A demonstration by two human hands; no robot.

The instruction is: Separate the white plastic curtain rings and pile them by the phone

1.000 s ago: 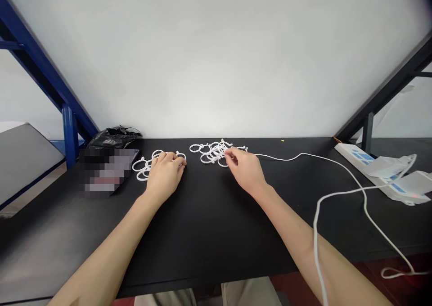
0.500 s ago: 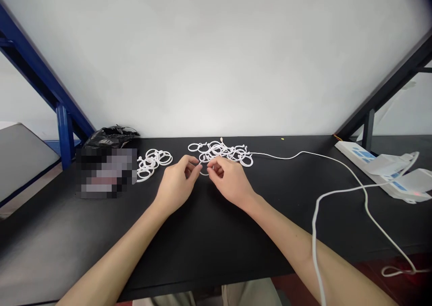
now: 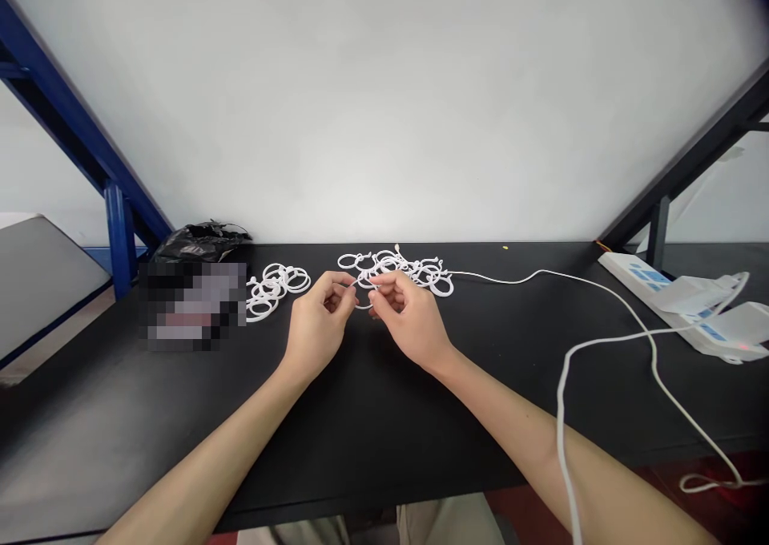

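Side by side over the black table, my left hand (image 3: 317,318) and my right hand (image 3: 413,316) both have thumb and fingers pinched together. Between their fingertips is a thin white curtain ring (image 3: 364,308), partly hidden by the fingers. Just behind the hands lies a loose pile of white curtain rings (image 3: 432,271), some with small hooked or looped ends. To the left of my left hand a second cluster of white rings (image 3: 264,290) rests on the table.
A pixelated package (image 3: 192,304) and a black plastic bag (image 3: 201,243) sit at the left on the black table (image 3: 372,425). At the right lies a white power strip (image 3: 640,276) with plugs. A white cable (image 3: 652,361) crosses the right side, passing over my right forearm.
Both hands stay close together at nearly the same place. The fingertips have shifted slightly, and a thin white piece of the ring now shows between them. The view has moved a little.
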